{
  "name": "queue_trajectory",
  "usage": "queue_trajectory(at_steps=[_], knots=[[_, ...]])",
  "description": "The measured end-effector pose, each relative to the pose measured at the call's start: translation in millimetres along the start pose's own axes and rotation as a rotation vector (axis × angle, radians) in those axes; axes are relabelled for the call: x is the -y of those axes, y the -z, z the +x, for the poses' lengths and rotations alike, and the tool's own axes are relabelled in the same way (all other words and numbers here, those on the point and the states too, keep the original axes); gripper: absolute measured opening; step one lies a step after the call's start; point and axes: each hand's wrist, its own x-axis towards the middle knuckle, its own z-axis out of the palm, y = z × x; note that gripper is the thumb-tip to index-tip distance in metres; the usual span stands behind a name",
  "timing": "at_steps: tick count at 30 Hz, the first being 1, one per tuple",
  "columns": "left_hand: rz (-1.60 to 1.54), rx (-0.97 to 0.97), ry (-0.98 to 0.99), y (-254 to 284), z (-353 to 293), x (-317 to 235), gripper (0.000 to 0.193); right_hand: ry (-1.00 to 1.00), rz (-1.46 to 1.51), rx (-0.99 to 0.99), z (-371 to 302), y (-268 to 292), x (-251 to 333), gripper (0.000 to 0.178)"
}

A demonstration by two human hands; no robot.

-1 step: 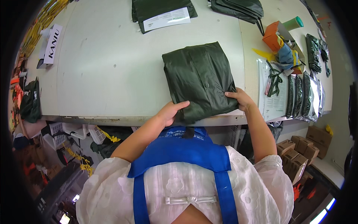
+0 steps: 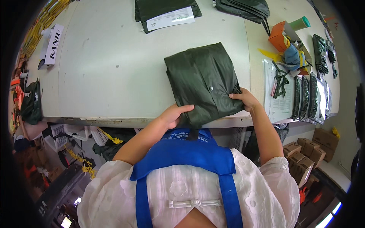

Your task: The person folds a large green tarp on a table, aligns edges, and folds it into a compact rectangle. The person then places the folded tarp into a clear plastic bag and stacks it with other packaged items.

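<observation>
A folded dark green raincoat [image 2: 199, 76], glossy and creased with a small round snap on its face, lies at the near edge of the white table. My left hand [image 2: 175, 114] grips its lower left corner, thumb on top and fingers hidden beneath. On the lower right side, my right hand [image 2: 245, 99] is closed over the edge in the same way, thumb on the fabric. The near end of the bundle hangs slightly past the table edge, where a dark strip dangles in front of my blue apron [image 2: 182, 155].
Dark green folded pouches with a white printed sheet [image 2: 171, 19] lie at the far side, beside a stack of dark bags [image 2: 243, 9]. To the right are an orange box [image 2: 279, 36], papers [image 2: 279, 102] and several plastic-wrapped packets [image 2: 313, 97]. A white box [image 2: 53, 45] stands left.
The raincoat has shifted very slightly, and its snap now catches the light. Both hands keep almost the same hold.
</observation>
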Motion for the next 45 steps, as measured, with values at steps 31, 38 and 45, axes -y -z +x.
queue_trajectory(at_steps=[31,38,45], knots=[[0.361,-0.045,-0.452,60,-29,-118,0.083,0.783,-1.508,0.168,-67,-139,59,0.052],[0.406,0.255,-0.566,99,-47,-50,0.029,0.210,-1.194,0.192,-82,-134,45,0.073],[0.526,0.010,-0.602,117,8,-112,0.064,0.327,-1.027,0.113,-77,-125,22,0.067]])
